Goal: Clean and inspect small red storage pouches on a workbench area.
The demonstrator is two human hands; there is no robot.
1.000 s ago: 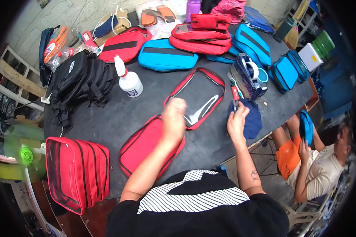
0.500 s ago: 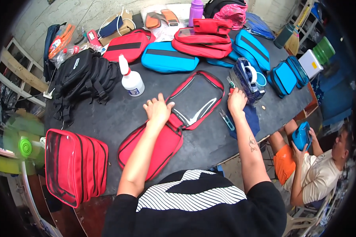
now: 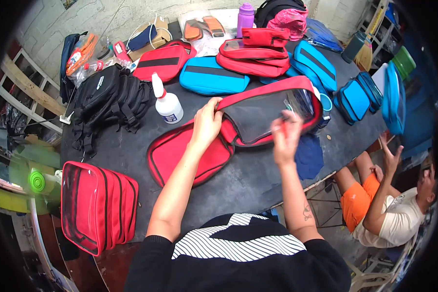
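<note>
A red pouch (image 3: 190, 155) lies unfolded on the dark table, its clear-windowed flap (image 3: 258, 114) raised off the surface. With my left hand (image 3: 207, 124) I pinch the flap's rim near the fold. My right hand (image 3: 286, 138), smeared by motion, is in front of the flap's lower right edge. Its fingers are closed round something small and red, like a tool handle; the blur hides its exact kind. A navy cloth piece (image 3: 309, 156) lies to the right of that hand. The tape dispenser is mostly hidden behind the flap.
A spray bottle (image 3: 169, 104) and black bag (image 3: 109, 97) stand left; a red case (image 3: 100, 207) is at the near-left edge. Red and blue pouches (image 3: 214, 75) line the back. At right, a seated person (image 3: 394, 209) has a raised hand below an airborne blue pouch (image 3: 393, 100).
The pouch's flap has been lifted and swung right. My right hand has come up off the table with the red thing. The seated person has let go of the blue pouch, now up by the table's edge.
</note>
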